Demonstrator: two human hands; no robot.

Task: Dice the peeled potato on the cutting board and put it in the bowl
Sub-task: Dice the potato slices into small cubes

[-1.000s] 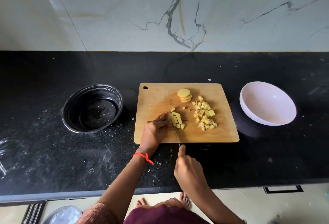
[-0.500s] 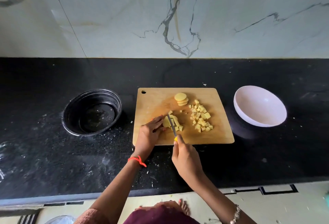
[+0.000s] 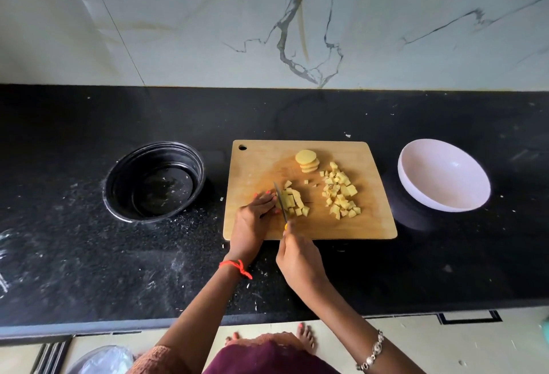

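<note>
head view looks down on a black stone counter (image 3: 89, 254) with a wooden cutting board (image 3: 341, 226) at its middle. the white bowl (image 3: 444, 176), with nothing in it yet, sits on the counter to the board's right, apart from its edge. the left hand (image 3: 252, 220) rests on the board's near-left part, bent fingertips holding a bundle of potato strips (image 3: 292, 202). the right hand (image 3: 300, 257) is wrapped round the handle of a knife (image 3: 280, 201), whose blade stands at the strips' left end, just beside those fingertips. a heap of finished dice (image 3: 340, 195) lies to the right, and a stack of round slices (image 3: 307, 159) waits uncut toward the far edge.

the likeliest trouble is a nicked finger: the blade runs right against the left fingertips, and the bundle looks short, leaving little to hold. loose strips may also splay under the cut and give uneven pieces, and small cubes could skitter off the board.

a marble wall (image 3: 267, 17) backs the counter. a black round container (image 3: 118, 189) stands left of the board, with pale scraps scattered around it. no object shows between board and bowl.
</note>
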